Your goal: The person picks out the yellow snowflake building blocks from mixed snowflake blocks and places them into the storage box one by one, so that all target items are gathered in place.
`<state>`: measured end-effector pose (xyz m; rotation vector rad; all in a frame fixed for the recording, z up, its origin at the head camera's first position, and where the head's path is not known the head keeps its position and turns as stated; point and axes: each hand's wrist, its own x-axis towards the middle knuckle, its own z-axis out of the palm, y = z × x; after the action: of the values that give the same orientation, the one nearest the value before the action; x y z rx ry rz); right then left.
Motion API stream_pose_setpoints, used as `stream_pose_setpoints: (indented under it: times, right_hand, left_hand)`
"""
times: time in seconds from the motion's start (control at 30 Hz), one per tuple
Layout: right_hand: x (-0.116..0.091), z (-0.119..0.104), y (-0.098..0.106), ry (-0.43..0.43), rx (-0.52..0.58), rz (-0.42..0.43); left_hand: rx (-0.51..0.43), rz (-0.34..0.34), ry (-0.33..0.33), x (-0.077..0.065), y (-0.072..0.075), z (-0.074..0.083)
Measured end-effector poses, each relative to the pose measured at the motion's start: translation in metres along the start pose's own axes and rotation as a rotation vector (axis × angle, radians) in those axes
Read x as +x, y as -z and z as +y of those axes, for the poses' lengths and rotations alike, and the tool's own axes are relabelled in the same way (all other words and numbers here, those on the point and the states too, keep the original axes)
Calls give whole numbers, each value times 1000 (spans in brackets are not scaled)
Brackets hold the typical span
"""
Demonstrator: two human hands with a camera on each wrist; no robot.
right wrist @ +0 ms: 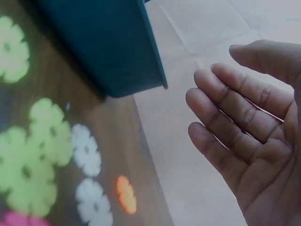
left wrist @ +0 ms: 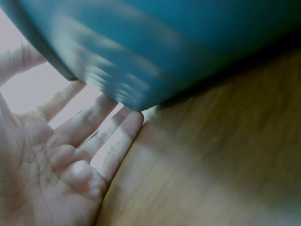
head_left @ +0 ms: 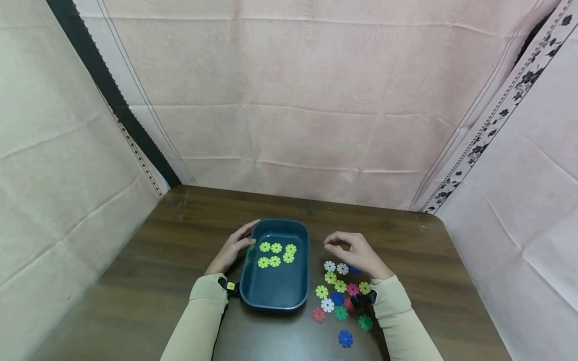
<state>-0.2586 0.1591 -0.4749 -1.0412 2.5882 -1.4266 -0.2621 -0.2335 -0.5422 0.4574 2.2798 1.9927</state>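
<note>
A dark blue-green tray (head_left: 275, 293) stands on the table with several yellow-green flower-shaped discs (head_left: 275, 261) lying flat inside it. My left hand (head_left: 234, 249) holds the tray's left side near its far corner, thumb over the rim. In the left wrist view its fingers (left wrist: 87, 117) lie along the outer wall. To the right of the tray, my right hand (head_left: 356, 250) hovers with nothing in it, fingers loosely bent. Below it are white discs (head_left: 329, 266) and an orange disc (right wrist: 126, 194), mostly hidden from the head view by the hand.
More flower discs lie loose right of the tray: yellow-green (head_left: 322, 292), pink (head_left: 352, 289), red (head_left: 318, 315), green (head_left: 366, 322) and blue (head_left: 345, 338). Some overlap. The brown wooden table (head_left: 135, 291) meets pale cloth walls (head_left: 293, 110) at its back and sides.
</note>
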Motion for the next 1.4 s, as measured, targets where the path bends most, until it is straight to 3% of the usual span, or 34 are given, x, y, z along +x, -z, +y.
stream_pose_setpoints:
  times: [0.17,0.37,0.7,1.0,1.4]
  right_hand:
    - [-16,11,-2,-30,7,-76]
    - [-38,26,-13,-60,-69,-132]
    - [-53,36,-21,-36,-86,-36]
    - [-61,49,-37,119,-178,94]
    - [-61,49,-42,133,-219,41]
  left_hand:
    - [-1,11,2,1,0,1]
    - [14,7,-1,-1,-1,1]
    - [16,4,-18,-1,0,0]
    - [1,12,-5,0,0,0]
    - [5,10,-17,1,0,-2]
